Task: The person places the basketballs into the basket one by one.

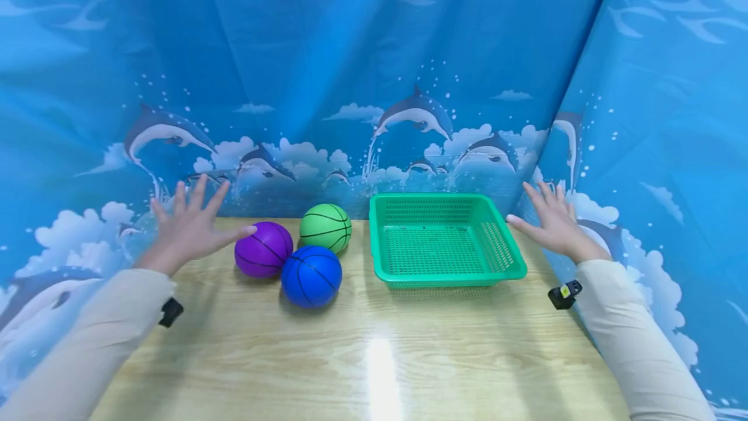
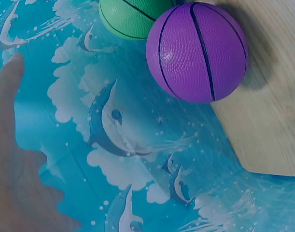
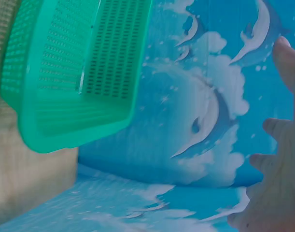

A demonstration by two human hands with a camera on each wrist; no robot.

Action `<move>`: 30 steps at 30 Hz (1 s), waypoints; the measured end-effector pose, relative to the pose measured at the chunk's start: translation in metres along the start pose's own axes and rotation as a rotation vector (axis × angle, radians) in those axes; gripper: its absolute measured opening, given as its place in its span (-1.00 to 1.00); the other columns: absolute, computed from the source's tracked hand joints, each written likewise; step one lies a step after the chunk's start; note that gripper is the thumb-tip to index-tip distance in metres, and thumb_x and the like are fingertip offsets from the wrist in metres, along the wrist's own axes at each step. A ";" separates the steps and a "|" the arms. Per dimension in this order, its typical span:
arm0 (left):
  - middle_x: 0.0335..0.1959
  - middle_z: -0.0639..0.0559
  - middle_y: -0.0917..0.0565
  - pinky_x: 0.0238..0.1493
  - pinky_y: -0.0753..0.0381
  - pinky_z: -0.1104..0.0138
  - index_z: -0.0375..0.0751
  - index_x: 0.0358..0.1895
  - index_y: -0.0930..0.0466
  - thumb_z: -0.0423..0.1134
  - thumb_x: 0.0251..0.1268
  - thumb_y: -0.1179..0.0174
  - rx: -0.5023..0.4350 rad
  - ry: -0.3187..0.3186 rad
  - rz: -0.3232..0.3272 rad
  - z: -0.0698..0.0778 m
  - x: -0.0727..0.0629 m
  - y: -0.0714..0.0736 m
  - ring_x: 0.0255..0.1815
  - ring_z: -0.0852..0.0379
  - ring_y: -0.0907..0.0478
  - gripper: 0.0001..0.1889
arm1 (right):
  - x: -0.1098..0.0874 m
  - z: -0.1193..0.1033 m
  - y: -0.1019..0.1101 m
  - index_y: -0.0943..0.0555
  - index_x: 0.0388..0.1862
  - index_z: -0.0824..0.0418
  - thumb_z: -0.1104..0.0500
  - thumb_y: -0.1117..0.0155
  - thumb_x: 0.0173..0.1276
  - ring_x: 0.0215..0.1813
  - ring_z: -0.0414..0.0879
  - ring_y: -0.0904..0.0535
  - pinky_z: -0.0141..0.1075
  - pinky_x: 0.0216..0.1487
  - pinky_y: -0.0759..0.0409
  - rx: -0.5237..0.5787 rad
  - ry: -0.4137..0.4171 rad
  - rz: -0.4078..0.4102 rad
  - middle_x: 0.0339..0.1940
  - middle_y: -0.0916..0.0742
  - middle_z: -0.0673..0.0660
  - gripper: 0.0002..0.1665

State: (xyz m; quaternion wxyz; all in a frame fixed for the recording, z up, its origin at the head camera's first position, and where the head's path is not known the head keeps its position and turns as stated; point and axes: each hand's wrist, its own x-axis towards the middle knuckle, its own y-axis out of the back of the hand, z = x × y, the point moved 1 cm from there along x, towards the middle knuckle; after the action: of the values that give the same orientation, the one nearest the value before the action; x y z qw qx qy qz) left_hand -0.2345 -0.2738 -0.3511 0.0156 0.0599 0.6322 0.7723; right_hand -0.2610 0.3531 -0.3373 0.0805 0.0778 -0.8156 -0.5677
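Note:
My left hand (image 1: 189,226) is held up with spread fingers and nothing in it, its thumb overlapping the purple ball (image 1: 263,250) in the head view. Beside that ball sit a green ball (image 1: 325,228) and a blue ball (image 1: 311,277), all three small basketballs with black lines, grouped on the table. To their right stands a green plastic basket (image 1: 448,281) with perforated walls and nothing inside. Past the basket's right side my right hand (image 1: 555,223) hovers, fingers spread, holding nothing. The left wrist view shows the purple ball (image 2: 197,53) apart from the hand.
The light wooden table (image 1: 292,362) reaches back to a blue curtain (image 1: 327,51) printed with dolphins and clouds. More of this curtain hangs along the left and right sides. A black wrist camera (image 1: 564,294) sits on the right sleeve.

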 end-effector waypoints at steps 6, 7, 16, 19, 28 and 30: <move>0.51 -0.31 0.48 0.04 0.89 -0.32 0.09 0.55 0.42 0.61 0.01 0.09 0.024 -0.013 -0.013 0.007 0.002 -0.012 0.38 -0.44 0.72 0.16 | -0.006 0.031 -0.014 0.29 0.57 0.20 -0.26 0.09 0.46 0.42 0.48 0.57 0.52 0.21 0.39 0.088 -0.051 -0.028 0.50 0.26 0.48 0.00; 0.51 -0.31 0.47 0.05 0.87 -0.34 0.08 0.55 0.42 0.60 0.02 0.09 0.026 -0.019 -0.013 0.009 0.002 -0.014 0.38 -0.45 0.71 0.16 | -0.007 0.037 -0.017 0.30 0.57 0.20 -0.26 0.11 0.47 0.42 0.49 0.57 0.53 0.20 0.38 0.113 -0.063 -0.037 0.49 0.27 0.49 0.00; 0.53 -0.32 0.36 0.13 0.55 -0.50 0.00 0.56 0.23 0.59 -0.04 -0.01 -0.004 -0.090 -0.009 0.019 0.003 -0.039 0.42 -0.54 0.53 0.19 | -0.026 0.077 -0.056 0.30 0.55 0.27 -0.20 0.07 0.49 0.46 0.51 0.32 0.48 0.26 0.19 0.325 -0.130 -0.057 0.50 0.17 0.51 0.00; 0.54 -0.32 0.31 0.15 0.47 -0.51 0.00 0.56 0.18 0.61 -0.10 -0.05 -0.028 -0.110 -0.003 0.023 0.004 -0.047 0.43 -0.53 0.50 0.21 | -0.031 0.087 -0.071 0.26 0.56 0.28 -0.14 0.00 0.49 0.44 0.54 0.23 0.46 0.27 0.13 0.372 -0.144 -0.049 0.50 0.12 0.51 -0.02; 0.54 -0.31 0.21 0.21 0.36 -0.49 0.04 0.56 0.14 0.63 -0.17 -0.07 -0.066 -0.145 -0.012 0.034 0.006 -0.071 0.46 -0.49 0.43 0.23 | -0.047 0.102 -0.108 0.21 0.55 0.30 -0.11 -0.02 0.49 0.45 0.49 0.12 0.34 0.32 -0.07 0.583 -0.203 -0.073 0.51 0.05 0.49 -0.04; 0.54 -0.31 0.20 0.24 0.35 -0.46 0.03 0.56 0.11 0.62 -0.18 -0.10 -0.091 -0.158 -0.015 0.036 0.006 -0.075 0.47 -0.48 0.42 0.23 | -0.049 0.104 -0.114 0.18 0.54 0.35 -0.08 -0.02 0.50 0.46 0.47 0.07 0.31 0.33 -0.10 0.632 -0.193 -0.056 0.51 0.01 0.48 -0.06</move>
State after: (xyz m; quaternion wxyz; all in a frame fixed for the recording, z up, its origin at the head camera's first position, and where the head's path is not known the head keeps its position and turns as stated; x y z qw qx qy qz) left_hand -0.2400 -0.2230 -0.4173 0.0738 0.1152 0.5937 0.7929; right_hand -0.2319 0.4202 -0.4817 -0.0409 0.0674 -0.9527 -0.2936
